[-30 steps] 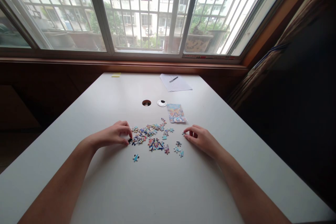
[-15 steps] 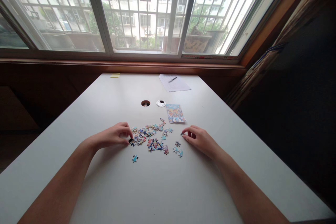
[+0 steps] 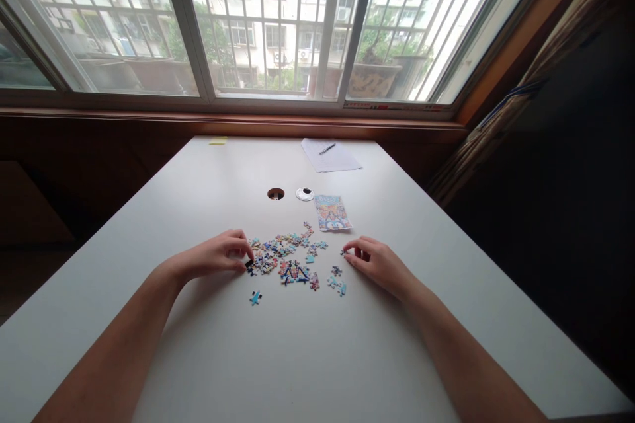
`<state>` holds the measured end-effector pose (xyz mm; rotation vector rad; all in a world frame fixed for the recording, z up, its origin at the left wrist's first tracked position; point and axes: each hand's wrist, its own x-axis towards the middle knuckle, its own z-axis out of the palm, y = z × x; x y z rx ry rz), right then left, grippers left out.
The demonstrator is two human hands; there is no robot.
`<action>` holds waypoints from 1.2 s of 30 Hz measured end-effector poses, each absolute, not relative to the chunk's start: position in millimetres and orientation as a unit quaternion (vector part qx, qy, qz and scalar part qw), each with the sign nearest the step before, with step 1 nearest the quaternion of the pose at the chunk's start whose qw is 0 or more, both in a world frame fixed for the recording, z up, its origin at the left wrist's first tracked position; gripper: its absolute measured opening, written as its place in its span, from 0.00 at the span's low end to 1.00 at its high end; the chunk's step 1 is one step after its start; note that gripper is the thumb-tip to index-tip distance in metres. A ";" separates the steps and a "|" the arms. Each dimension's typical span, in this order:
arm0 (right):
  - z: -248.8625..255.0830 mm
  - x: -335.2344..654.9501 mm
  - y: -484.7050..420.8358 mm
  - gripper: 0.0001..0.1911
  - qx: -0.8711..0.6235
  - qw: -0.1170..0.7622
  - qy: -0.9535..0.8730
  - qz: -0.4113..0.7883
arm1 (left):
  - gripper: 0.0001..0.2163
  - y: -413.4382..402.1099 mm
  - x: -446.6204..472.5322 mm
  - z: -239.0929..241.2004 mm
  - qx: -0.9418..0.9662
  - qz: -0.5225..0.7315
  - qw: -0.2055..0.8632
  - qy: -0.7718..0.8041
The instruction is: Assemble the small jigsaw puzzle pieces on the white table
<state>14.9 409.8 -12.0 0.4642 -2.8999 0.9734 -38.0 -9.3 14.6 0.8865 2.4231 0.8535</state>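
My left hand [image 3: 223,252] rests at the left edge of a heap of loose jigsaw pieces [image 3: 282,246], its thumb and fingertips closed on a dark puzzle piece [image 3: 249,264]. To the right of the heap, my right hand [image 3: 374,261] pinches a small puzzle piece [image 3: 343,252] by its edge, just at the tabletop. Between the hands lies a joined section of puzzle [image 3: 294,272] with dark blue lines. A few light-blue pieces [image 3: 337,285] lie nearer my right hand. One blue piece cluster [image 3: 255,297] sits apart at the front left.
Behind the pieces is a colourful picture sheet [image 3: 332,213]. A round hole [image 3: 276,193] and its silvery cover [image 3: 304,193] are farther back on the white table [image 3: 238,357]. Paper [image 3: 337,160] with a pen [image 3: 327,149] and yellow sticky notes [image 3: 218,141] lie by the window.
My left hand has shifted very slightly right with the dark piece in its fingers. The right hand stays nearly still, and the view has moved a little.
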 end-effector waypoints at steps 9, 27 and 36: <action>-12.3 15.2 409.2 0.10 0.152 0.026 -0.938 0.311 | 0.14 -8.9 -37.2 15.8 0.318 0.311 0.212 0.870; -11.9 14.8 409.1 0.10 0.155 0.027 -0.936 0.315 | 0.12 -8.2 -36.9 15.8 0.318 0.315 0.210 0.869; -12.8 14.8 409.4 0.09 0.153 0.027 -0.938 0.311 | 0.10 -7.7 -37.5 14.7 0.318 0.315 0.210 0.869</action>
